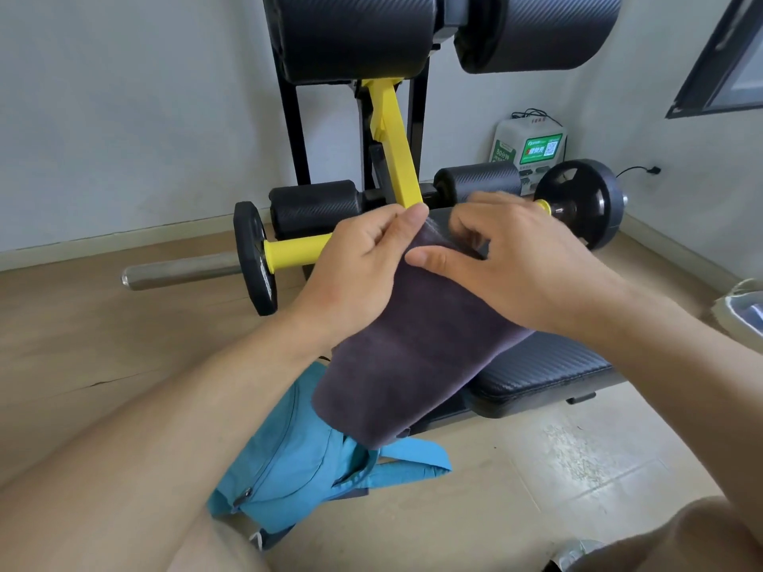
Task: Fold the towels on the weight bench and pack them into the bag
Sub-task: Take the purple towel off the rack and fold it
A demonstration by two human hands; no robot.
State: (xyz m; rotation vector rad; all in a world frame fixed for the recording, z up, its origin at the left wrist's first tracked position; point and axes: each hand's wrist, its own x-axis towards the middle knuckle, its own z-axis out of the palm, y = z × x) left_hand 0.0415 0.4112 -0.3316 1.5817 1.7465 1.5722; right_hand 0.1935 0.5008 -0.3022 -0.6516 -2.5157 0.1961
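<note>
A dark purple-grey towel (413, 357) hangs lifted in front of me, its lower edge drooping over the blue bag (297, 460) on the floor. My left hand (355, 274) pinches the towel's top left corner between thumb and fingers. My right hand (516, 262) grips the top edge beside it, fingers curled over the cloth. Under the towel lies the black padded weight bench (545, 373), partly covered by it. The bag lies crumpled with its straps spread out and its zip visible.
Beyond the hands stands the bench's yellow frame (396, 154) with black foam rollers and weight plates (254, 258) on a steel bar. A white charging box (532, 142) sits by the wall. Some pale fabric (743, 307) lies at the right edge. My knees frame the bottom.
</note>
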